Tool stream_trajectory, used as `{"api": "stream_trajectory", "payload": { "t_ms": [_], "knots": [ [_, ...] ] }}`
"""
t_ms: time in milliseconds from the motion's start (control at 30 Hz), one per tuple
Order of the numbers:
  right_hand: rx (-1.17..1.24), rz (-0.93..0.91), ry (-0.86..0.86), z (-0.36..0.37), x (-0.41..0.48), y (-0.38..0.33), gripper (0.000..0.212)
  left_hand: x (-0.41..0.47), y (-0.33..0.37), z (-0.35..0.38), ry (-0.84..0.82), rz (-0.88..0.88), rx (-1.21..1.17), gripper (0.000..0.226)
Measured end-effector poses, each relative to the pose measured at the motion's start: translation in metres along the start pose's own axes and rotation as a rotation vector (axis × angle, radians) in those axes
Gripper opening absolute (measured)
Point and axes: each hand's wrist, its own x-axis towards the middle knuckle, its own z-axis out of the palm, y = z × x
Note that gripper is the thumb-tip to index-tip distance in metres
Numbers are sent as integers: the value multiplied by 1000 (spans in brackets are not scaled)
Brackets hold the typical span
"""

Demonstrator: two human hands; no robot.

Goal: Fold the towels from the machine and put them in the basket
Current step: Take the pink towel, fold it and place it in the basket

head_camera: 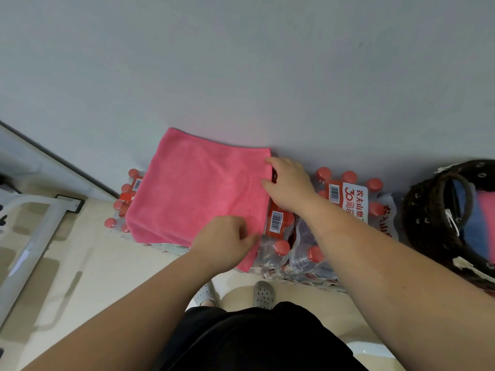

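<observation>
A pink towel (198,188) lies spread flat on top of shrink-wrapped packs of water bottles against the wall. My right hand (288,184) grips the towel's far right edge, fingers curled over the corner. My left hand (225,243) pinches the towel's near right corner. At the far right stands a dark woven basket (423,210) with a handle; blue and pink cloth shows inside it.
Packs of red-capped water bottles (345,194) line the floor by the grey wall. A white frame (29,231) stands at the left on the tiled floor. My feet in grey clogs (263,294) are just below the packs.
</observation>
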Motion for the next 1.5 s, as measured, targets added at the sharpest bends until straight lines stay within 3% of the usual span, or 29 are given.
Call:
{"api": "stream_trajectory", "payload": {
  "t_ms": [133,267,500,667,833,967,1133,1267,1500],
  "knots": [
    [122,79,117,3,2,-1,38,3,-13,-26,118,-55,-11,35],
    [145,213,174,0,15,-9,38,14,-32,-60,267,-98,-29,17],
    [133,400,254,7,41,-19,34,57,-79,-116,418,-85,24,38],
    [36,481,274,16,48,-30,31,99,-118,-136,400,-123,36,54],
    [3,478,369,24,51,-44,17,136,-142,-148,266,-145,-80,55],
    [274,400,472,26,46,-50,7,153,-150,-150,272,-127,-167,42],
    [422,378,521,22,32,-57,22,160,-155,-148,307,-116,-254,29],
    [471,401,517,15,19,-60,29,156,-155,-153,345,-45,-299,30],
    [688,401,663,-4,-10,-73,13,139,-158,-167,266,267,-275,42]
  ]
}}
